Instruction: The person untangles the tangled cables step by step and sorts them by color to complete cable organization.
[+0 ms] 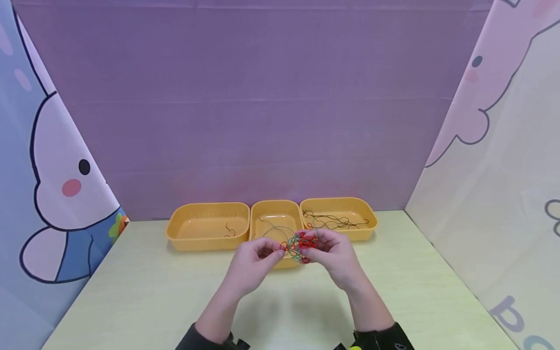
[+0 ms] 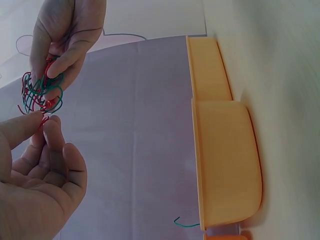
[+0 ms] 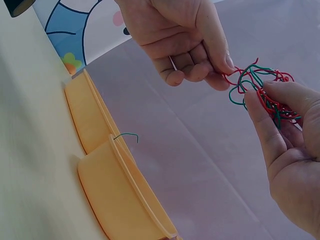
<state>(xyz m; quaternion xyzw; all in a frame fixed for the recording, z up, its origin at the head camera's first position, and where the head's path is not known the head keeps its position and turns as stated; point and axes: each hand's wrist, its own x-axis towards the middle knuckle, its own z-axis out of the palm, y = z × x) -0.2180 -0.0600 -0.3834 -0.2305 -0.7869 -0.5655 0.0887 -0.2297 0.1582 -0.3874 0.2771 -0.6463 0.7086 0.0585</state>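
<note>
My right hand [image 1: 336,257] holds a loose tangle of thin red and green wires [image 1: 307,241] between thumb and fingers, raised in front of the middle bin. From the left, my left hand [image 1: 254,262] pinches a red strand at the tangle's edge between thumb and index finger. In the left wrist view this red strand [image 2: 44,121] shows at the fingertips, close below the bundle. Loops of green and red wire [image 3: 272,97] stick out past the right fingertips in the right wrist view. Part of the bundle is hidden inside the right hand.
Three yellow bins stand in a row on the pale table [image 1: 144,277]. The left bin [image 1: 197,224] holds short reddish strands, the middle bin [image 1: 274,208] green wires, and the right bin [image 1: 356,209] black ones. A green end [image 3: 127,134] pokes above the middle bin's rim.
</note>
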